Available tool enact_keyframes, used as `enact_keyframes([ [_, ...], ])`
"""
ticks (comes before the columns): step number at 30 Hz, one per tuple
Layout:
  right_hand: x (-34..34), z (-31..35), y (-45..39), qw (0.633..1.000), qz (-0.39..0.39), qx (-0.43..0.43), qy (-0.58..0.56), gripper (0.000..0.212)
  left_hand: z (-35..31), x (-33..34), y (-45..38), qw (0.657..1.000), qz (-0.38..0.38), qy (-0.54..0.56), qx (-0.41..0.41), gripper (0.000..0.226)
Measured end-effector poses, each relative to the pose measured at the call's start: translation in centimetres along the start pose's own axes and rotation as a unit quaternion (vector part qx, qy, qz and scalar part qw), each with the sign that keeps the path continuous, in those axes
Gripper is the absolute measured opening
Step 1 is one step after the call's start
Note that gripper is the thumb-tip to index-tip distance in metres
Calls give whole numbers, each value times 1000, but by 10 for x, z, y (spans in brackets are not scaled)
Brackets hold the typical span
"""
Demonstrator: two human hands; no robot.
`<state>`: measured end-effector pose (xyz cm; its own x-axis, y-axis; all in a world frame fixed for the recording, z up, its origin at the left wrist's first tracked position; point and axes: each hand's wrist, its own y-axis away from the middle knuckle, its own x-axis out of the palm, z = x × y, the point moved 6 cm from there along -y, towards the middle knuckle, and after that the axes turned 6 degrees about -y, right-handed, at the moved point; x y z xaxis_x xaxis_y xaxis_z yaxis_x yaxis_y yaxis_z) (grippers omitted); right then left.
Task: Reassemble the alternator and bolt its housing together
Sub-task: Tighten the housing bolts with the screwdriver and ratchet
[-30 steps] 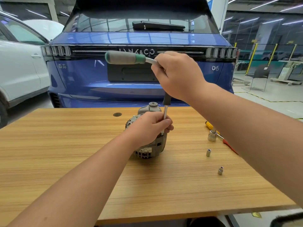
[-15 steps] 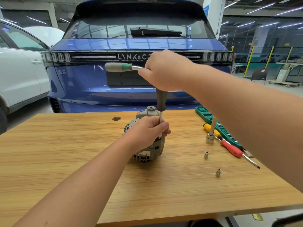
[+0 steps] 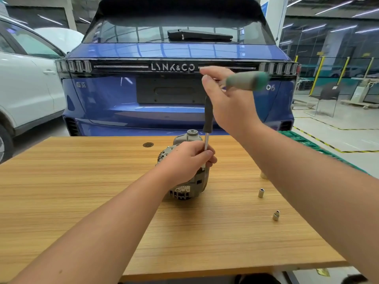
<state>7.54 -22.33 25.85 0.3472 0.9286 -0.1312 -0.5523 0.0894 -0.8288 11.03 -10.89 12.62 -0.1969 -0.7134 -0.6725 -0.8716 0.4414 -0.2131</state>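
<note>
A grey alternator stands on the wooden table, its pulley end up. My left hand lies over its top and pinches the lower steel shaft of a T-handle wrench, which stands upright on the housing. My right hand grips the wrench's top. The grey-green cross handle now sticks out to the right. The wrench tip and the bolt under it are hidden by my left fingers.
Two small sockets lie on the table at the right. A green tool tray shows behind my right forearm. A blue car stands just beyond the table's far edge, a white car at the left.
My right hand has swung the wrench's cross handle from pointing left round to pointing right. My left hand stays on the shaft and alternator. My right arm now hides the screwdrivers.
</note>
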Motion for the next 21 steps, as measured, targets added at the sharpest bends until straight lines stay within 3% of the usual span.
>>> enact_keyframes([
  [1, 4, 9, 1, 987, 37, -104, 117, 22, 0, 0, 0, 1000, -1, -5, 3, 18],
  [3, 13, 17, 0, 951, 90, -175, 238, 24, 1, 0, 0, 1000, -3, -7, 7, 18],
  [12, 27, 26, -4, 927, 234, -134, 262, 47, -3, -2, 3, 1000, -14, -21, 9, 23],
  [17, 35, 28, -17, 874, 265, -112, 392, 42, -3, -2, 5, 1000, -15, -17, 3, 23],
  [21, 36, 26, -38, 862, 281, 40, 420, 38, -3, -1, 5, 1000, -14, -21, 3, 22],
])
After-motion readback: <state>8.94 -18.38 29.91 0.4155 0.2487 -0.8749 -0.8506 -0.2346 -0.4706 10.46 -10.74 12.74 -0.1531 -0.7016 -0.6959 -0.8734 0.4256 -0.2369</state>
